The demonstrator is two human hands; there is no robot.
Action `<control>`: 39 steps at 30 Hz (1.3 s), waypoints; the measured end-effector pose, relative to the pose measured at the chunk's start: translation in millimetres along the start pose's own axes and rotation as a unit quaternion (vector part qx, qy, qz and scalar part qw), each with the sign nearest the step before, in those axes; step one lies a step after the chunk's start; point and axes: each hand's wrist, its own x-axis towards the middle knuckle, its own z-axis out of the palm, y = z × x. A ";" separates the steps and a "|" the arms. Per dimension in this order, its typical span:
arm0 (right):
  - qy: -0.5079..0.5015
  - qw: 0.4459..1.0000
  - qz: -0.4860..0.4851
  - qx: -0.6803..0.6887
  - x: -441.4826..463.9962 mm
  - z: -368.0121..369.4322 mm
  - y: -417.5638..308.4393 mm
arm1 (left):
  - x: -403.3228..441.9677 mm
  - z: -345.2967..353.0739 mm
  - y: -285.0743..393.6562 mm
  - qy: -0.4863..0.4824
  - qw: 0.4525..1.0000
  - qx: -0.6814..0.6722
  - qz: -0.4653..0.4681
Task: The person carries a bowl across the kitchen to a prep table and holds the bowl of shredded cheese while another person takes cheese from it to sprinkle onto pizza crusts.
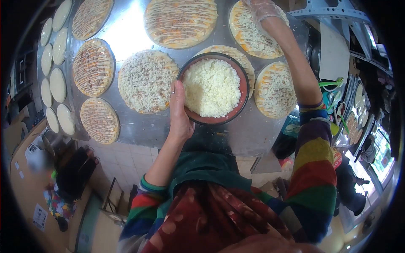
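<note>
Presently, bowl [243, 86]: over the worktop [143, 131], left hand [180, 120] grasping its eight o'clock side.
Right hand [265, 9]: gloved, at the bowl's one o'clock, above a flat round [252, 40]; finger closure unclear.
White crumbs [211, 84]: probably best sprinkled evenly, edge to edge.

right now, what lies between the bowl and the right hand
The head view shows a partly hidden pizza behind the bowl, then part of a crumb-topped pizza beneath the right hand.

Bowl [243, 89] in left hand [180, 114], right hand [262, 9] over pizza [252, 39]
</note>
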 end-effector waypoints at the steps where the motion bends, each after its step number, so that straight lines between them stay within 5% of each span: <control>1: 0.000 1.000 0.005 0.015 -1.6 -0.9 -2.3 | 0.1 -1.0 -0.8 0.001 1.000 0.003 0.002; 12: -0.031 0.999 -0.006 0.019 -3.8 -13.6 -26.8 | 0.2 -2.4 -4.6 0.001 1.000 -0.001 0.000; 15: -0.007 0.998 0.019 0.065 -4.6 -29.7 -28.4 | 2.7 -4.1 -5.3 0.010 1.000 0.000 0.001; 17: -0.062 0.972 0.093 0.206 -17.3 -103.4 -87.1 | 6.9 -7.3 -8.0 0.030 1.000 0.006 0.005; 20: -0.019 0.940 -0.044 0.337 -39.9 -100.4 -107.9 | 13.2 1.8 -4.7 0.028 0.999 -0.003 0.017; 22: -0.089 0.927 -0.090 0.352 -57.0 -102.9 -128.0 | 19.2 7.4 -4.8 0.011 1.000 -0.013 0.023; 31: -0.044 0.983 -0.078 0.161 -100.5 -75.7 -174.7 | 33.5 24.0 -5.0 -0.015 0.999 0.014 0.033; 35: -0.209 0.947 -0.038 0.241 -93.6 -71.6 -165.0 | 40.3 20.1 -16.6 0.003 0.998 0.033 0.048; 39: -0.107 0.963 -0.065 0.238 -101.2 -72.0 -169.8 | 40.3 21.5 -15.5 -0.005 0.999 0.020 0.041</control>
